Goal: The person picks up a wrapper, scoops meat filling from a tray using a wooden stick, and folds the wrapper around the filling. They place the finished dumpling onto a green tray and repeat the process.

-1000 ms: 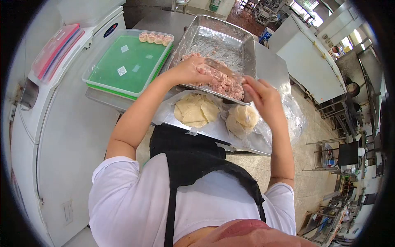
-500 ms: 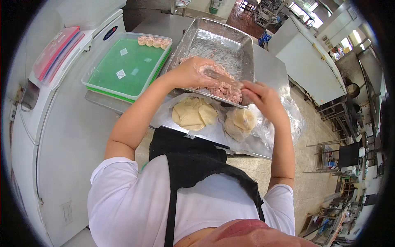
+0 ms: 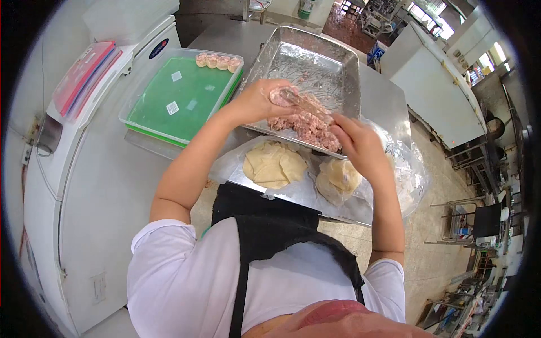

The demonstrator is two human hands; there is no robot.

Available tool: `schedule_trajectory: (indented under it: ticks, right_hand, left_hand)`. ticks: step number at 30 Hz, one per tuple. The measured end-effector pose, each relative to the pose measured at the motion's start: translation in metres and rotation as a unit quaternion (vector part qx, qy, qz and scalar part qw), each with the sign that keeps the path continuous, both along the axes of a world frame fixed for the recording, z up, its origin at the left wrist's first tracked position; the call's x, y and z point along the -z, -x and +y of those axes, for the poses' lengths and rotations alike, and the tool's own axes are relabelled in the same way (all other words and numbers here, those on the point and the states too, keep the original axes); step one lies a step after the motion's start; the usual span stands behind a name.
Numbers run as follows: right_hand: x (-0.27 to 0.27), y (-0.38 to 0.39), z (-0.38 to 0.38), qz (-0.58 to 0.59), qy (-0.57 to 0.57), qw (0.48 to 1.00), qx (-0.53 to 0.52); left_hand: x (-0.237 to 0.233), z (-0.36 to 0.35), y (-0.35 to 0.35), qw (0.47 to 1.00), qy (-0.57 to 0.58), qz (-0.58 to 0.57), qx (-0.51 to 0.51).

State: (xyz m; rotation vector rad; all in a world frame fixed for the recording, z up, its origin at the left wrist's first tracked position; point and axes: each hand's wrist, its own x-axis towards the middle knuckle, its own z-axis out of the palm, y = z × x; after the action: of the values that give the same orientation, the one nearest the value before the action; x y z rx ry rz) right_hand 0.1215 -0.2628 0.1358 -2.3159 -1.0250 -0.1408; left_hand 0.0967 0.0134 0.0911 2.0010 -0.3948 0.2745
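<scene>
My left hand (image 3: 255,103) is cupped around a dumpling (image 3: 277,97) with pink meat in its top. Between the fingers of my right hand (image 3: 360,145) is the handle end of a flat spatula (image 3: 310,107), its tip at the dumpling's filling. Both hands are above the near end of a deep metal tray (image 3: 354,73), where minced meat (image 3: 315,134) is heaped. Closer to my body, a stack of round dumpling wrappers (image 3: 274,167) lies on plastic. Beside it, below my right hand, sits a plastic bag of wrappers (image 3: 337,179).
On the left, several finished dumplings (image 3: 218,61) line the far corner of a green-bottomed plastic container (image 3: 169,121). A white freezer (image 3: 112,186) stands left of the steel table (image 3: 383,93). Crumpled clear plastic (image 3: 410,174) lies at the table's right.
The view has shifted slightly, so the scene sits further right and lower. The spatula tip is still at the dumpling, and the left hand has turned to show its meat top more.
</scene>
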Motion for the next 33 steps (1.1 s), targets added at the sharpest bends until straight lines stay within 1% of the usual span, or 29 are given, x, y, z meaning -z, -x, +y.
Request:
schedule_trajectory:
  ticks: [1, 2, 4, 5, 6, 7, 8, 9, 10, 11, 12, 13, 14, 15, 16, 17, 18, 20, 21, 23, 24, 25, 27, 29, 33]
  right_hand:
    - [0.02, -0.013, 0.004, 0.01, -0.016, 1.0, -0.017]
    - [0.038, -0.026, 0.007, 0.018, -0.032, 0.999, -0.037]
    - [0.066, -0.056, -0.002, 0.03, -0.044, 0.998, -0.032]
    - [0.083, -0.073, -0.008, 0.134, -0.076, 0.988, -0.005]
    - [0.094, -0.084, -0.01, 0.238, -0.107, 0.965, 0.022]
    - [0.084, -0.079, -0.011, 0.381, -0.163, 0.909, 0.042]
    - [0.086, -0.079, -0.012, 0.389, -0.166, 0.905, 0.036]
    - [0.089, -0.082, -0.013, 0.388, -0.194, 0.901, 0.025]
    - [0.091, -0.084, -0.014, 0.386, -0.221, 0.895, 0.015]
    - [0.091, -0.083, -0.015, 0.39, -0.2, 0.899, 0.013]
    - [0.091, -0.08, -0.015, 0.395, -0.204, 0.896, 0.007]
    - [0.091, -0.078, -0.015, 0.369, -0.189, 0.91, 0.012]
    - [0.091, -0.076, -0.014, 0.343, -0.173, 0.923, 0.018]
    - [0.093, -0.075, -0.014, 0.357, -0.194, 0.913, 0.036]
    - [0.094, -0.076, -0.015, 0.362, -0.196, 0.911, 0.033]
    - [0.096, -0.077, -0.018, 0.374, -0.227, 0.899, 0.026]
    - [0.098, -0.079, -0.021, 0.385, -0.257, 0.886, 0.021]
    - [0.102, -0.081, -0.024, 0.377, -0.256, 0.89, 0.0]
    - [0.103, -0.08, -0.025, 0.372, -0.262, 0.891, 0.004]
    - [0.103, -0.079, -0.025, 0.367, -0.267, 0.891, 0.007]
    - [0.103, -0.076, -0.023, 0.37, -0.277, 0.886, 0.028]
    - [0.103, -0.076, -0.023, 0.372, -0.287, 0.881, 0.048]
    - [0.103, -0.076, -0.025, 0.37, -0.278, 0.885, 0.047]
    - [0.104, -0.077, -0.027, 0.366, -0.268, 0.89, 0.045]
    - [0.115, -0.08, -0.036, 0.369, -0.288, 0.883, 0.036]
  left_hand:
    - [-0.003, 0.004, -0.002, 0.999, 0.005, 0.042, -0.01]
    - [-0.007, 0.009, -0.002, 0.999, 0.003, 0.044, -0.014]
    - [-0.014, 0.03, 0.003, 0.996, -0.039, 0.051, -0.061]
    - [-0.014, 0.046, 0.004, 0.992, -0.086, 0.04, -0.08]
    - [-0.007, 0.069, 0.0, 0.991, -0.091, 0.046, -0.086]
    - [0.007, 0.097, -0.006, 0.981, -0.111, 0.026, -0.154]
    - [0.016, 0.122, -0.009, 0.966, -0.131, 0.006, -0.221]
    - [0.017, 0.143, -0.008, 0.964, -0.138, 0.012, -0.225]
    - [0.017, 0.163, -0.005, 0.962, -0.114, 0.05, -0.243]
    - [0.018, 0.183, -0.003, 0.958, -0.088, 0.088, -0.259]
    - [0.029, 0.21, -0.008, 0.956, -0.095, 0.091, -0.264]
    - [0.048, 0.241, -0.016, 0.922, -0.205, 0.062, -0.324]
    - [0.049, 0.249, -0.017, 0.872, -0.311, 0.033, -0.377]
    - [0.05, 0.258, -0.02, 0.869, -0.316, 0.036, -0.38]
    - [0.051, 0.265, -0.024, 0.87, -0.29, 0.065, -0.394]
    - [0.051, 0.268, -0.027, 0.87, -0.263, 0.094, -0.406]
    - [0.052, 0.27, -0.031, 0.869, -0.267, 0.097, -0.406]
    - [0.057, 0.276, -0.041, 0.848, -0.253, 0.079, -0.459]
    - [0.061, 0.28, -0.048, 0.847, -0.254, 0.079, -0.459]
    - [0.066, 0.283, -0.057, 0.829, -0.275, 0.092, -0.479]
    - [0.067, 0.282, -0.061, 0.828, -0.275, 0.093, -0.48]
    - [0.067, 0.282, -0.065, 0.823, -0.289, 0.117, -0.475]
    - [0.064, 0.276, -0.067, 0.817, -0.301, 0.144, -0.47]
    - [0.062, 0.271, -0.067, 0.851, -0.31, 0.137, -0.402]
    - [0.062, 0.27, -0.069, 0.866, -0.29, 0.125, -0.388]
